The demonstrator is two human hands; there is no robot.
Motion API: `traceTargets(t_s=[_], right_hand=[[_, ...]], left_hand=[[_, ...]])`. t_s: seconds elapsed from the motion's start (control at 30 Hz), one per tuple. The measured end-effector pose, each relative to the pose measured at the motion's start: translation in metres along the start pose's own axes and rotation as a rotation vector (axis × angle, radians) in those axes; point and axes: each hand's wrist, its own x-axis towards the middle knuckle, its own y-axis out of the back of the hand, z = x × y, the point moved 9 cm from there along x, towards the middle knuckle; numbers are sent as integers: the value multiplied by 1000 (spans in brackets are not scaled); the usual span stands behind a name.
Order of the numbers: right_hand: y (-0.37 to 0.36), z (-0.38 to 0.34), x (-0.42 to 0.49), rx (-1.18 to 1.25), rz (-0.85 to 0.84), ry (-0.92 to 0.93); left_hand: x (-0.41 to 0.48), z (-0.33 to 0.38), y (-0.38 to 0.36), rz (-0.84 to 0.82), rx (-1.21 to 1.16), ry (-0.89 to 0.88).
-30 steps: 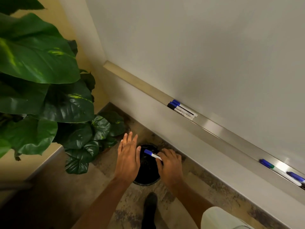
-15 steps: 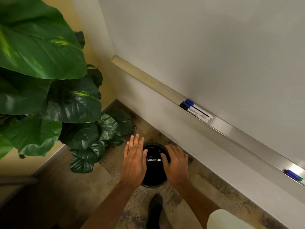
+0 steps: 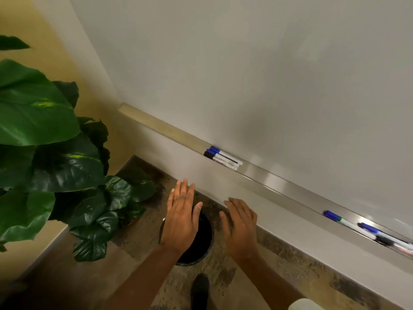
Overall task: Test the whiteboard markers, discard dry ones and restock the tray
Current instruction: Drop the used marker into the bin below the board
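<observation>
A round black bin (image 3: 201, 242) stands on the floor below the whiteboard (image 3: 268, 74). My left hand (image 3: 181, 215) hovers flat over the bin's left half, fingers straight, holding nothing. My right hand (image 3: 240, 227) hangs to the right of the bin, fingers relaxed and empty. On the metal marker tray (image 3: 279, 183) lie three capped markers (image 3: 223, 158), two blue and one black. Further right on the tray lie several more markers (image 3: 368, 229), blurred. The bin's inside is dark and its contents are hidden.
A large-leafed green plant (image 3: 55, 164) fills the left side, its lower leaves close to the bin. The floor (image 3: 138, 253) is mottled brown. My dark shoe (image 3: 200, 289) stands just behind the bin. A yellow wall (image 3: 55, 41) meets the whiteboard at the corner.
A second ago my right hand held a blue-capped marker over the bin. It let go and the marker dropped in. Now both hands are empty and the right hand has moved right.
</observation>
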Motion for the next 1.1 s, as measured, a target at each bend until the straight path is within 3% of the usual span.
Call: traceTargets(t_s=[0.27,0.73,1.1], right_hand=[[92,35,-8,-48,137,-27],[228,129,-41,-233,310,-184],[266,198,-56,-396,225,-328]], left_hand=[[15,110,-7,-19,-36,-216],[24,276,-53,-111,15,-431],[19,324,-112,-221,135,-437]])
